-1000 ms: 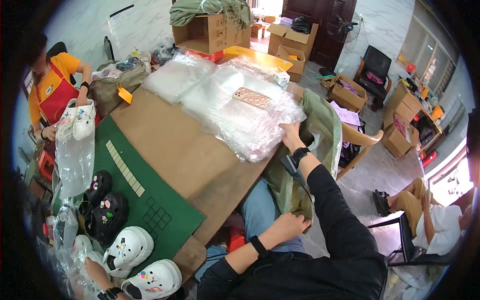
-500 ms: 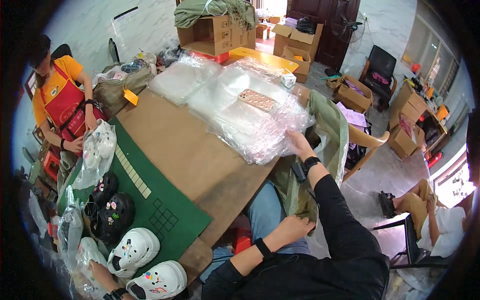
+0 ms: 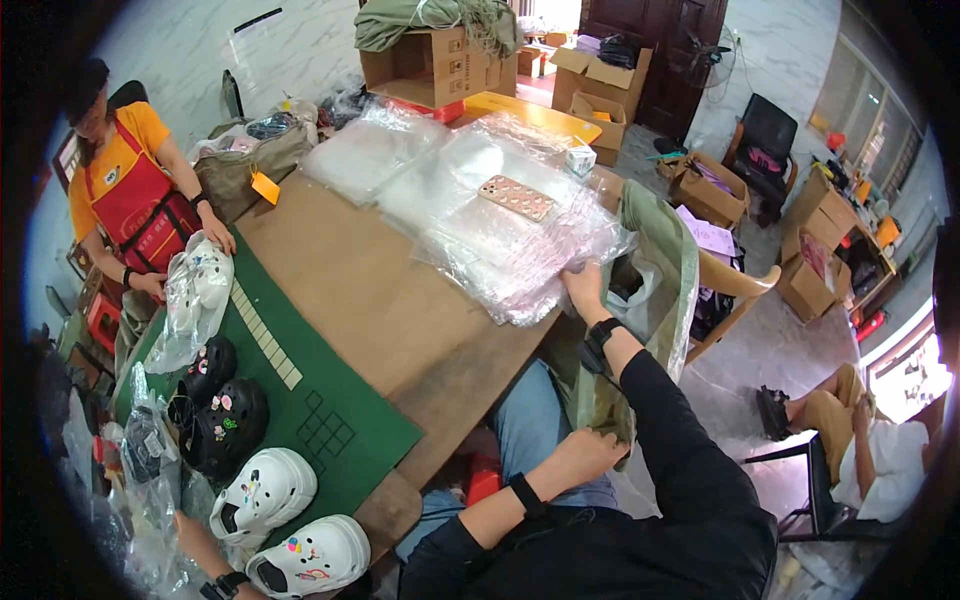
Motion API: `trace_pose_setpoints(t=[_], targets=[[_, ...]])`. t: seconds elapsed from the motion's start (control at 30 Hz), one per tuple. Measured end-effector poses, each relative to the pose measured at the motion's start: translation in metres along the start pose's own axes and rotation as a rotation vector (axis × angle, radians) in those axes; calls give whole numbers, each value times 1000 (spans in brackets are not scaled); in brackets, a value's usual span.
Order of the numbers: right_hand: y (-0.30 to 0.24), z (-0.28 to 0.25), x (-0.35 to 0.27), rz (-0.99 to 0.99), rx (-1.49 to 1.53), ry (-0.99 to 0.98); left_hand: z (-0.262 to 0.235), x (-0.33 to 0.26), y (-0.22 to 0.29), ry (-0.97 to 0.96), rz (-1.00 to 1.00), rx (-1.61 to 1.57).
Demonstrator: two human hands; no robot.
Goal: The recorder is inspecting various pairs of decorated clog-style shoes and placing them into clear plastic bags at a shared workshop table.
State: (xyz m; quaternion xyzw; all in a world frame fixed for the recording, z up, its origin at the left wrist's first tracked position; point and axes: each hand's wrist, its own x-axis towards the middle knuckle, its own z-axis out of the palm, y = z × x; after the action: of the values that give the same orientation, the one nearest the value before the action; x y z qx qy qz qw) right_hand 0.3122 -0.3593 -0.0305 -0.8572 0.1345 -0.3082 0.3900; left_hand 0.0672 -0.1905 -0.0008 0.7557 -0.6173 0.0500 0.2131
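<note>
My left hand (image 3: 588, 456) is closed around the rim of an olive-green woven sack (image 3: 655, 215) beside my lap. The sack's mouth gapes, and some whitish plastic shows inside. My right hand (image 3: 584, 290) reaches over the sack to the table's right edge. There its fingers are closed on the near corner of a stack of clear plastic bags (image 3: 500, 250); how many bags they pinch I cannot tell. On top of the stack lies a phone (image 3: 515, 197) in a patterned pink-brown case.
Across the brown table (image 3: 330, 270), a person in a red apron handles bagged white clogs (image 3: 200, 285). Another person's hand (image 3: 200, 545) is among clear wrappings at lower left. Black clogs (image 3: 225, 425) and white clogs (image 3: 265, 490) stand on a green mat (image 3: 375, 425). A wooden chair (image 3: 740, 285) is right of the sack.
My right hand has shifted slightly left and its fingers have curled at the bags' corner. My left hand stays on the sack. The aproned person's hand has moved to the clogs' far side.
</note>
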Motion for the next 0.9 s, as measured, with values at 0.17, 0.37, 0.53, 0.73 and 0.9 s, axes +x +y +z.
trace_pose_setpoints(t=[0.17,0.37,0.53,0.73,0.9], targets=[[-9,-4,-8,207,-118,165,-3,-5,-2,7,10,11],[2,3,-7,500,220,-24,-1,-4,0,12,3,10],[-12,8,-2,823,1121,-5,2,-4,2,46,1,-23],[-44,5,22,897,858,-22,4,-4,1,-7,5,50],[-39,8,36,894,713,-71,4,-5,1,-49,-23,27]])
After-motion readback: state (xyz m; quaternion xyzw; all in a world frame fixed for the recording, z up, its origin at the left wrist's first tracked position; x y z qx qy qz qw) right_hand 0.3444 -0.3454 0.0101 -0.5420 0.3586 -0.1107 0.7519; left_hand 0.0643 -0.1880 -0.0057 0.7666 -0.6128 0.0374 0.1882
